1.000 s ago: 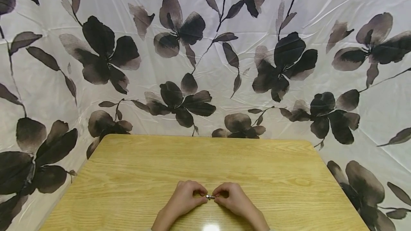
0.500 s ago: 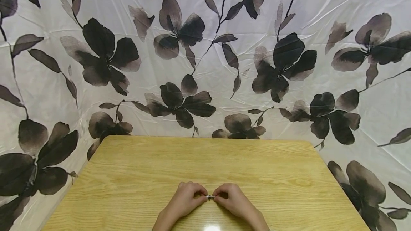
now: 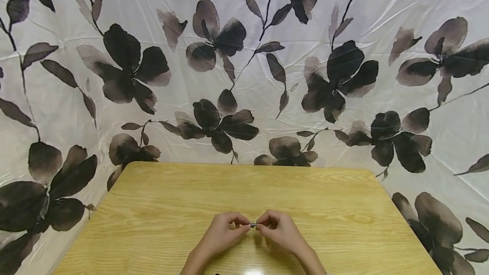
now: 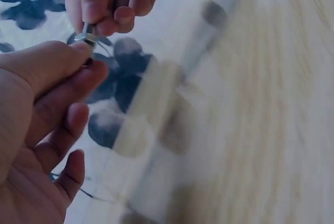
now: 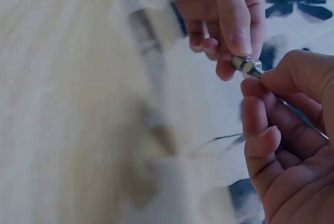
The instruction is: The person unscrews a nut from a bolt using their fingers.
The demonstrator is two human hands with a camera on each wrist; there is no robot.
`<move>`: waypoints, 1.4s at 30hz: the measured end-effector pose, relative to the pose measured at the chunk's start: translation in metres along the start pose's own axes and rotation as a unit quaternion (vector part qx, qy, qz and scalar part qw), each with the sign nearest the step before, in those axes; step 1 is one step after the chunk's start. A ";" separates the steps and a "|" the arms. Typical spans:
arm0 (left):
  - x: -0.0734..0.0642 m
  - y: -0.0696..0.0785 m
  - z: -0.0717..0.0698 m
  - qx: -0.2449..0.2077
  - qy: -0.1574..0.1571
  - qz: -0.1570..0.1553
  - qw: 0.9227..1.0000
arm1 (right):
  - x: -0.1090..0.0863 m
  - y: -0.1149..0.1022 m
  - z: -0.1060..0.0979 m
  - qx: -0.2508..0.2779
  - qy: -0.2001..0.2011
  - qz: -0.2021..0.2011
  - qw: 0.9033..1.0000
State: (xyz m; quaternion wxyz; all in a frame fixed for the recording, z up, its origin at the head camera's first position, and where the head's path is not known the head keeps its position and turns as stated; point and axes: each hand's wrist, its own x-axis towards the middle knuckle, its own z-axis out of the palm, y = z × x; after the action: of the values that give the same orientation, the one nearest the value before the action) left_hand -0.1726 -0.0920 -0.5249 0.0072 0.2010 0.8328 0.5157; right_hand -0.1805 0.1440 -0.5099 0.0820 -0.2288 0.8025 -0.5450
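Hands: two, both bare, one left hand [image 3: 221, 233] and one right hand [image 3: 282, 230], facing each other across a single piece of hardware
Hardware: one small metal bolt [image 3: 253, 225] with one hexagonal nut [image 5: 253, 67] around it, held lengthwise between the two hands, over the near part of the tabletop [image 3: 252, 190]
Tabletop: one, yellow wood grain, far corners rounded, bright patch of reflected light at the bottom of the head view
Backdrop: creased white sheet [image 3: 267, 96], printed with dark flowers and leaves, spread behind the tabletop and along both sides
Left hand: reaching in from the bottom edge, angled inward, thumb and forefinger closed in a pinch on the bolt's head end, other fingers loosely curled and holding nothing
Right hand: in near-mirror pose, thumb and forefinger pinched on the bolt's shank end, other fingers curled toward the palm
Fingertips: near one another, with nut and a short stretch of metal showing between
Threads: mostly hidden by the right fingers, too small to tell more
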 end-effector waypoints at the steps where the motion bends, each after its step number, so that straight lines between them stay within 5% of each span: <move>1: 0.001 0.003 0.000 -0.008 0.010 0.003 1.000 | 0.000 -0.004 -0.003 0.007 0.004 -0.006 1.000; 8: 0.007 0.025 -0.003 -0.087 0.053 -0.022 0.995 | 0.003 -0.033 -0.016 0.018 0.027 -0.046 0.998; 11: 0.010 0.032 -0.005 -0.103 0.064 -0.008 0.993 | 0.004 -0.042 -0.020 0.017 0.038 -0.062 0.997; 17: 0.017 0.042 -0.013 -0.089 0.078 0.033 0.992 | 0.006 -0.049 -0.026 0.026 0.043 -0.074 0.996; 29: 0.016 0.063 -0.020 -0.055 0.100 0.023 0.993 | 0.005 -0.059 -0.030 0.069 0.043 -0.091 0.993; 42: 0.011 0.074 -0.022 -0.063 0.114 0.100 0.986 | 0.000 -0.070 -0.031 0.091 0.045 -0.126 0.987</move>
State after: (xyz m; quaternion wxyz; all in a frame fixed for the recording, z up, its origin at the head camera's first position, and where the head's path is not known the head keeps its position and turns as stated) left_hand -0.1636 -0.0784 -0.4484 -0.1266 0.2229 0.7700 0.5843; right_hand -0.1729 0.1493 -0.4336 -0.0032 -0.2954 0.7172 -0.6312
